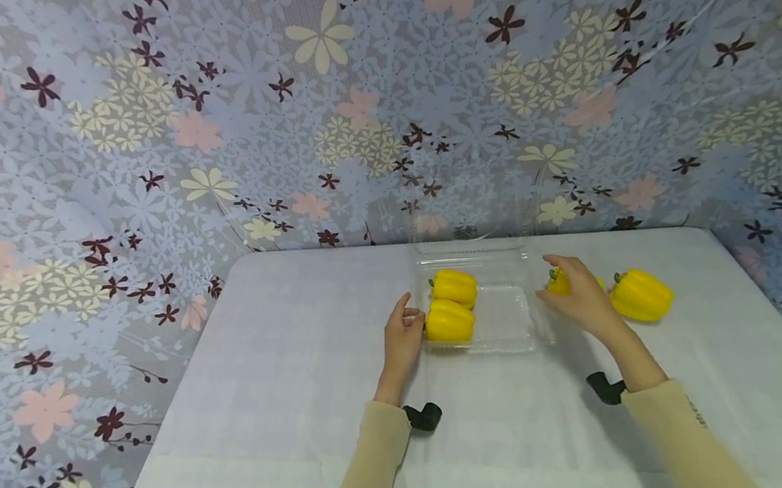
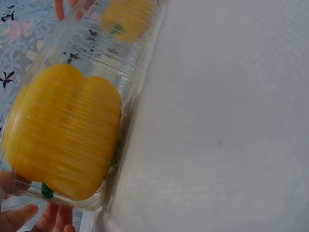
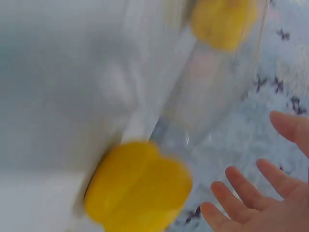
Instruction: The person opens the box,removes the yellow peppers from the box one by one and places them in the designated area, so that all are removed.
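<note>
A clear plastic clamshell container [image 1: 502,312] lies with its lid raised at the back. Two yellow bell peppers, a rear one [image 1: 454,288] and a front one [image 1: 449,320], sit in its left half. Beside the container's left end is my left hand [image 1: 402,341], its loosely extended fingertips [image 2: 48,217] right at the plastic wall. My right hand [image 1: 579,297] is spread above a third yellow bell pepper [image 1: 558,283], partly covering it in the head view. Its fingers [image 3: 236,200] are apart with nothing between them. Another yellow bell pepper [image 1: 641,295] lies just right of that hand.
A white cloth covers the table [image 1: 284,332]. Behind it hangs a flower-patterned curtain [image 1: 257,130], close to the container's raised lid. Black wrist-worn pieces [image 1: 425,418] stick out near both sleeves.
</note>
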Available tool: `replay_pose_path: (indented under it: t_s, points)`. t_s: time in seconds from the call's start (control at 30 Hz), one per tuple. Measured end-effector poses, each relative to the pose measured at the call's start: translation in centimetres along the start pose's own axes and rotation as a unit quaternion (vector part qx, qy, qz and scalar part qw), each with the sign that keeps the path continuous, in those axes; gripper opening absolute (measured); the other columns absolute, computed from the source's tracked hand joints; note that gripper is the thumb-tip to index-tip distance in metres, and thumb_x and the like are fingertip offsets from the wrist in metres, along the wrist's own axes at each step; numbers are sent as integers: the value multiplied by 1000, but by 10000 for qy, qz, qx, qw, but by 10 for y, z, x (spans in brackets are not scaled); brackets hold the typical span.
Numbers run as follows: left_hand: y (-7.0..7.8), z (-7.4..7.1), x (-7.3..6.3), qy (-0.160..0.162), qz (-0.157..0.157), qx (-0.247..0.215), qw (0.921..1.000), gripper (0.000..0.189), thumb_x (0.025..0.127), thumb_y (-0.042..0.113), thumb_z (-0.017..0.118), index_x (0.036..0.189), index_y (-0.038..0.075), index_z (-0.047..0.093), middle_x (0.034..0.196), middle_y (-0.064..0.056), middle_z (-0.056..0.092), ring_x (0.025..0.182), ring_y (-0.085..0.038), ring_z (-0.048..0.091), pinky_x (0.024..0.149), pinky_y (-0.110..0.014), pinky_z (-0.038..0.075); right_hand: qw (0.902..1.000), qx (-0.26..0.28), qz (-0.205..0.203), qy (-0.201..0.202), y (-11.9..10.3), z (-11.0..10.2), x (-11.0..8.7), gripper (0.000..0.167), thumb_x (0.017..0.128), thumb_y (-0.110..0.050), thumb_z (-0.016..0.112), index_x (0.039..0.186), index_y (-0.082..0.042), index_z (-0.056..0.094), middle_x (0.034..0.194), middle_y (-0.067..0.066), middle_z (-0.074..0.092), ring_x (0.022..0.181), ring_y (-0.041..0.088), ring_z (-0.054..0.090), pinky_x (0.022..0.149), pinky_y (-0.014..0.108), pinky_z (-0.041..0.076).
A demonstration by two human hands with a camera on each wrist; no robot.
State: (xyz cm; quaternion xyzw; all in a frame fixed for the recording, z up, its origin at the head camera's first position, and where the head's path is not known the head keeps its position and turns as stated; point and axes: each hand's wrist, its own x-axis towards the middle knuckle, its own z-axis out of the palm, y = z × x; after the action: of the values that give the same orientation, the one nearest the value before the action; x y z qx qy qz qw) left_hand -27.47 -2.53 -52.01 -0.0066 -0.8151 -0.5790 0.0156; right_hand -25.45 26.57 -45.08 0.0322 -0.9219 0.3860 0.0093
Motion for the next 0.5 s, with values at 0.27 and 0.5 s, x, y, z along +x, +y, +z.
replay_pose_path:
  t_s: [0.27, 0.5]
  points:
    - [0, 0, 0, 31, 16, -4, 10000, 48, 96, 14, 53, 142, 4, 43, 112, -18, 63, 96, -27, 60, 80, -36, 52, 9985, 217, -471, -180, -26, 44, 8, 62, 89, -15, 65, 141, 2, 38, 139, 27, 42, 129, 43, 39, 106, 59, 32]
    - [-1, 2, 1, 7, -17, -29, 10000, 48, 96, 14, 52, 142, 6, 43, 113, -17, 63, 95, -26, 60, 78, -33, 52, 9957, 552, -669, -340, -46, 76, 10, 61, 86, -12, 67, 139, 2, 42, 138, 25, 46, 128, 43, 42, 105, 58, 34]
